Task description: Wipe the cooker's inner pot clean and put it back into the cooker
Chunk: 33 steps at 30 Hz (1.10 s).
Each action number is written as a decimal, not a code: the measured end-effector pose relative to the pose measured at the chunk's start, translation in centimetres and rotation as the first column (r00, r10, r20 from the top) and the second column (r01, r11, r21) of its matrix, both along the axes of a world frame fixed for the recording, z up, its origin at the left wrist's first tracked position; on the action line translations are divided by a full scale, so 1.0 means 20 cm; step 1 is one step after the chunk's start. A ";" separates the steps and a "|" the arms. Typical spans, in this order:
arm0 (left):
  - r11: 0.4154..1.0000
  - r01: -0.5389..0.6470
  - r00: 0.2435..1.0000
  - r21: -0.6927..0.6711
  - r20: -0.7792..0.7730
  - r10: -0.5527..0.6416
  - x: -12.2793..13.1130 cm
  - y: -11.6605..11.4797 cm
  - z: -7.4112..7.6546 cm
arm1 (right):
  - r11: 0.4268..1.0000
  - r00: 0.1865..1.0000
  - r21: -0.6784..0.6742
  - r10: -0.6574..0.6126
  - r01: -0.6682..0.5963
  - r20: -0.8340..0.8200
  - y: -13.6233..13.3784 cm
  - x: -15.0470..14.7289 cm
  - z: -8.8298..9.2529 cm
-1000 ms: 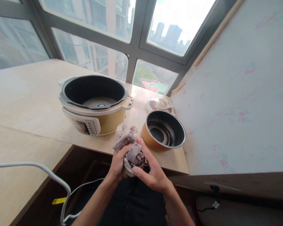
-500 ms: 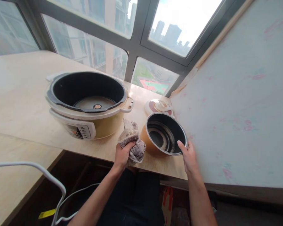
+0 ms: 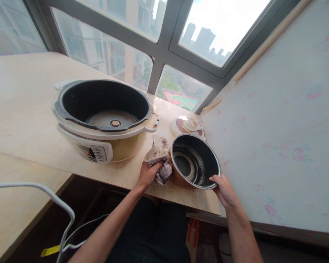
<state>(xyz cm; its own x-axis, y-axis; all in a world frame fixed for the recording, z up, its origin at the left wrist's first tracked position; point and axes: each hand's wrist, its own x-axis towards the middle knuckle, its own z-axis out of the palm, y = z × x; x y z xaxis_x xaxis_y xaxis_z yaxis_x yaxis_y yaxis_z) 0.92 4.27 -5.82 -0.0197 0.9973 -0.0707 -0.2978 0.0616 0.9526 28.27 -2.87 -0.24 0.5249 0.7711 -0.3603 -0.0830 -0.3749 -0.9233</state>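
Observation:
A crumpled, grey-and-cream cloth (image 3: 161, 160) is bunched in my left hand (image 3: 149, 175), which is closed around it at the left side of the pot. My right hand (image 3: 223, 188) grips the rim of the inner pot (image 3: 185, 157), thumb on top near the right edge. The pot has a dark inside with pale residue rings on its bottom and an orange-gold outside, and it tilts towards me over the table. To the left stands the electric pressure cooker base (image 3: 126, 146), its dark well open and a round metal button in the middle of the floor.
Behind the pot, a white-and-maroon cooker lid (image 3: 188, 126) lies near the wall (image 3: 276, 128). The wooden table (image 3: 24, 98) runs along the window (image 3: 164, 47). A white cable (image 3: 38, 188) with a yellow tag (image 3: 50, 250) hangs at the lower left.
My left hand with the cloth has moved slightly right, up against the pot. The pot's near right rim has dipped a little, and my right hand has shifted down with it.

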 end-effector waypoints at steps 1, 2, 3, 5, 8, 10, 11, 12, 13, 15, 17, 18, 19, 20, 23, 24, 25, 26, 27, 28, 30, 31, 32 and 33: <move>1.000 0.022 0.999 0.016 -0.032 -0.022 -0.01 0.01 0.00 | 1.000 1.000 -0.012 0.014 -0.014 0.017 0.00 0.01 0.00; 0.999 0.045 0.997 0.029 -0.064 -0.043 -0.02 0.01 0.00 | 0.999 0.999 -0.022 0.033 -0.032 0.032 0.01 0.02 0.00; 0.997 0.069 0.994 0.038 -0.092 -0.066 -0.03 0.01 0.00 | 0.998 0.997 -0.028 0.058 -0.057 0.042 0.01 0.04 0.01; 0.991 0.126 0.985 0.051 -0.129 -0.118 -0.05 0.02 0.00 | 0.992 0.991 -0.040 0.119 -0.117 0.059 0.02 0.08 0.01; 0.981 0.187 0.972 0.057 -0.155 -0.176 -0.09 0.01 0.00 | 0.982 0.981 -0.082 0.178 -0.172 0.078 0.05 0.13 0.01; 0.980 0.193 0.969 0.054 -0.167 -0.182 -0.10 0.02 0.00 | 0.975 0.977 -0.118 0.198 -0.188 0.075 0.08 0.16 0.02; 0.981 0.188 0.969 0.051 -0.173 -0.177 -0.10 0.02 0.00 | 0.971 0.975 -0.133 0.210 -0.199 0.069 0.10 0.18 0.02; 0.983 0.179 0.969 0.048 -0.180 -0.167 -0.10 0.02 0.00 | 0.966 0.972 -0.146 0.226 -0.215 0.063 0.13 0.19 0.02; 0.984 0.170 0.969 0.048 -0.190 -0.158 -0.10 0.02 -0.01 | 0.960 0.968 -0.157 0.244 -0.232 0.061 0.15 0.20 0.02; 0.986 0.157 0.966 0.055 -0.216 -0.141 -0.10 0.03 -0.03 | 0.949 0.959 -0.177 0.277 -0.262 0.066 0.21 0.22 0.02; 0.984 0.163 0.961 0.075 -0.240 -0.140 -0.09 0.03 -0.05 | 0.940 0.951 -0.194 0.300 -0.281 0.076 0.28 0.24 0.03; 0.981 0.171 0.958 0.088 -0.247 -0.145 -0.09 0.04 -0.06 | 0.935 0.947 -0.199 0.312 -0.293 0.076 0.31 0.25 0.03; 0.978 0.180 0.957 0.102 -0.248 -0.150 -0.09 0.04 -0.07 | 0.930 0.943 -0.205 0.324 -0.305 0.069 0.34 0.25 0.04; 0.976 0.184 0.958 0.113 -0.243 -0.152 -0.10 0.04 -0.08 | 0.925 0.941 -0.209 0.334 -0.316 0.056 0.36 0.25 0.04; 0.979 0.169 0.968 0.116 -0.208 -0.143 -0.11 0.03 -0.11 | 0.924 0.944 -0.207 0.331 -0.322 0.006 0.42 0.23 0.06; 0.981 0.158 0.971 0.109 -0.195 -0.135 -0.12 0.03 -0.11 | 0.929 0.949 -0.202 0.317 -0.311 -0.006 0.43 0.22 0.06; 0.984 0.147 0.975 0.101 -0.182 -0.127 -0.12 0.02 -0.11 | 0.935 0.954 -0.194 0.298 -0.296 -0.016 0.44 0.21 0.06; 0.987 0.134 0.978 0.093 -0.171 -0.116 -0.12 0.02 -0.11 | 0.942 0.959 -0.183 0.282 -0.282 -0.028 0.44 0.20 0.06; 0.989 0.119 0.982 0.086 -0.160 -0.104 -0.13 0.01 -0.11 | 0.947 0.961 -0.168 0.272 -0.275 -0.044 0.44 0.18 0.06; 0.991 0.105 0.984 0.079 -0.150 -0.092 -0.13 0.00 -0.11 | 0.950 0.961 -0.145 0.269 -0.275 -0.062 0.44 0.17 0.05; 0.994 0.086 0.987 0.072 -0.143 -0.075 -0.14 -0.01 -0.11 | 0.955 0.954 -0.060 0.287 -0.292 -0.082 0.43 0.15 0.05; 0.993 0.088 0.986 0.075 -0.147 -0.076 -0.14 -0.02 -0.11 | 0.954 0.952 -0.006 0.297 -0.298 -0.071 0.42 0.14 0.05; 0.992 0.097 0.984 0.081 -0.155 -0.083 -0.15 -0.02 -0.11 | 0.955 0.954 0.049 0.295 -0.293 -0.046 0.41 0.13 0.05; 0.990 0.112 0.982 0.089 -0.165 -0.096 -0.15 -0.03 -0.11 | 0.958 0.962 0.101 0.273 -0.270 -0.015 0.40 0.13 0.05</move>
